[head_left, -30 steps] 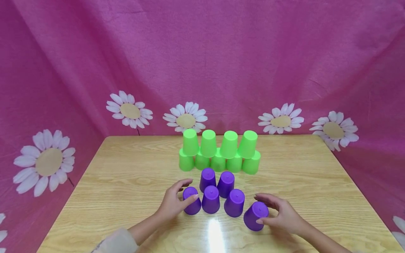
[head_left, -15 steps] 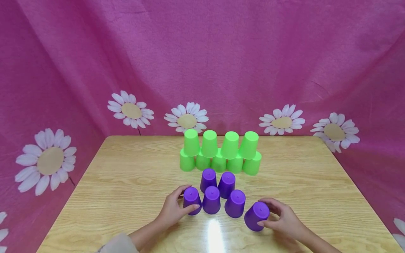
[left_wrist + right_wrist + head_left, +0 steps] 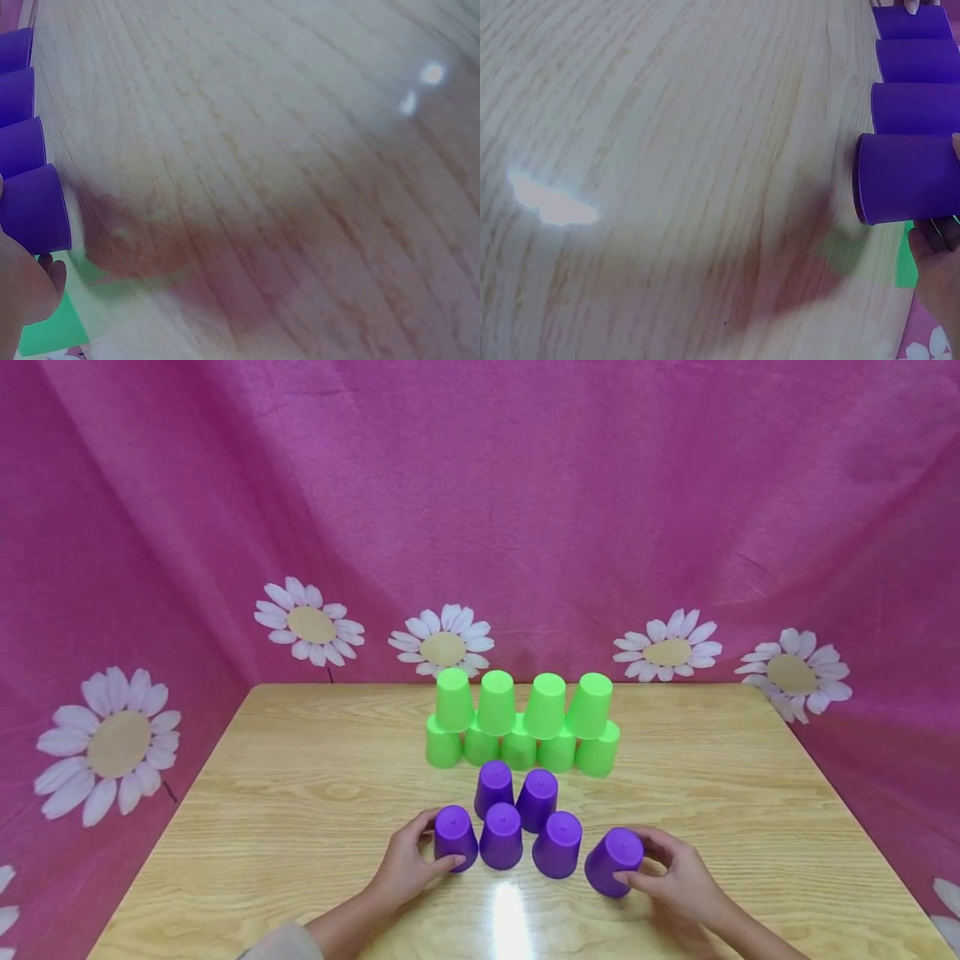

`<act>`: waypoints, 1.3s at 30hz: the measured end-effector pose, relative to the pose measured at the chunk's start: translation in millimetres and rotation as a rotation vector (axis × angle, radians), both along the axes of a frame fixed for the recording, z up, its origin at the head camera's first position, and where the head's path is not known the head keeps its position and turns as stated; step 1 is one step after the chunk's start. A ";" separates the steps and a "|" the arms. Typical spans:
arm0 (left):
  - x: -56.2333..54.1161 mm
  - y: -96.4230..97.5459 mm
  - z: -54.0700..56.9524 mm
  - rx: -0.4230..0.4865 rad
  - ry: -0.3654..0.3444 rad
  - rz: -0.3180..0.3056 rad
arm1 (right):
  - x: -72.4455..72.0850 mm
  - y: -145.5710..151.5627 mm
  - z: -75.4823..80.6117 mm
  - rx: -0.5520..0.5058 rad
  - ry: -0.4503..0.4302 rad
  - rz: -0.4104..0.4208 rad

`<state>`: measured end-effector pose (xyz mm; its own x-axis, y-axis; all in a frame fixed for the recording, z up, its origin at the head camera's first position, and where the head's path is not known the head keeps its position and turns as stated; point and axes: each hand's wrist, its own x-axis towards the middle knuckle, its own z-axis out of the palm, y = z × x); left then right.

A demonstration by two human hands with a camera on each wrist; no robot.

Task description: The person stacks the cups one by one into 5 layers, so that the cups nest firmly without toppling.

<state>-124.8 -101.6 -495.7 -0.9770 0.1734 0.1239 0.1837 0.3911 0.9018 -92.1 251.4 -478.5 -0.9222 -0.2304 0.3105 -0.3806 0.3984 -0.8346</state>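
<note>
Several purple cups stand upside down on the wooden table. My left hand holds the leftmost purple cup, thumb across its front and fingers round the far side. On the right, my right hand grips the rightmost purple cup between thumb and fingers; whether its rim touches the table I cannot tell. Between the held cups stand two more, a left middle cup and a right middle cup. Behind them sit a back left cup and a back right cup.
Farther back, upside-down green cups form two tiers, an upper row resting on a lower row. The wooden table ends at a pink cloth with printed daisies.
My right hand has closed round the rightmost purple cup and shifted it slightly away and to the right. My left fingers have settled against the leftmost cup, which stays in place.
</note>
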 end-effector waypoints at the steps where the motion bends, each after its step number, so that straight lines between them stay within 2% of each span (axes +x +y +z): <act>1: 0.3 -0.1 -0.6 0.002 -0.002 0.001 | -0.5 0.1 0.7 -0.002 0.004 -0.005; 11: -1.1 -1.2 0.8 -0.018 0.009 0.025 | -10.1 -1.3 13.7 0.017 0.072 -0.066; 15: -4.0 -3.6 1.1 -0.021 0.030 0.043 | -14.0 -1.3 19.3 0.016 0.088 -0.078; 21: -6.9 -7.3 4.9 0.004 0.022 0.062 | -19.1 -0.8 26.0 0.008 0.091 -0.091; 28: -10.9 -10.8 12.3 0.002 -0.010 0.058 | -23.4 -1.4 34.0 0.018 0.088 -0.123; 33: -14.4 -13.0 20.5 -0.008 0.014 0.050 | -27.1 -2.5 41.3 0.021 0.103 -0.135; 39: -19.8 -14.8 30.5 -0.015 0.047 0.056 | -34.0 -5.9 52.9 -0.018 0.132 -0.112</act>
<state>-144.6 -116.4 -465.2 -0.9783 0.1210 0.1680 0.2036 0.4150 0.8867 -126.0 245.5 -425.6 -0.8928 -0.1224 0.4335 -0.4414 0.4300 -0.7876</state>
